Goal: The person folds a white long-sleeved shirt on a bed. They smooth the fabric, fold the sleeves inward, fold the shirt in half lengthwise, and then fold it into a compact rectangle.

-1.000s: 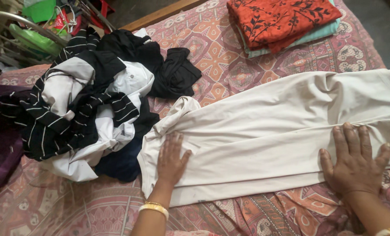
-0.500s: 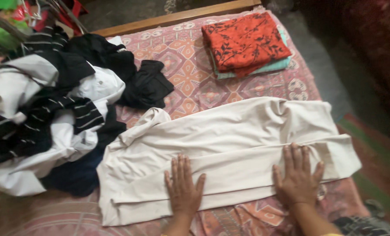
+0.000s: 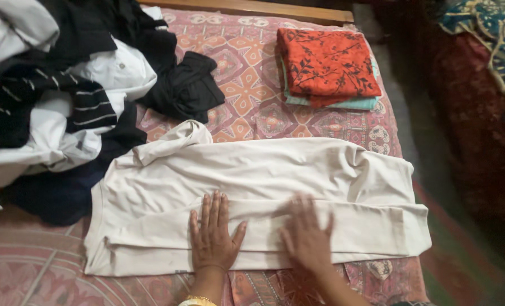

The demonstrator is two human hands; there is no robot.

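Left hand (image 3: 212,235) and right hand (image 3: 306,238) flat on cream garment's (image 3: 252,170) near edge.

Cream garment (image 3: 275,181): matt cloth, smooth, softly creased. Bedsheet (image 3: 247,73): printed cloth, matt. Folded orange cloth (image 3: 323,65) at 1 o'clock: matt, leaf-printed. Pile of clothes (image 3: 65,96) at 10 o'clock: soft black and white cloth. Bed frame (image 3: 252,7): wood, faintly glossy.

Two hands lie flat on the cloth: the left hand (image 3: 212,235) and the right hand (image 3: 304,238). There is one cream garment (image 3: 252,198) spread on one bed (image 3: 252,79), one folded stack (image 3: 325,71) of two pieces, an orange-red one over a teal one, and one heap of black and white clothes (image 3: 65,96), too tangled to count.
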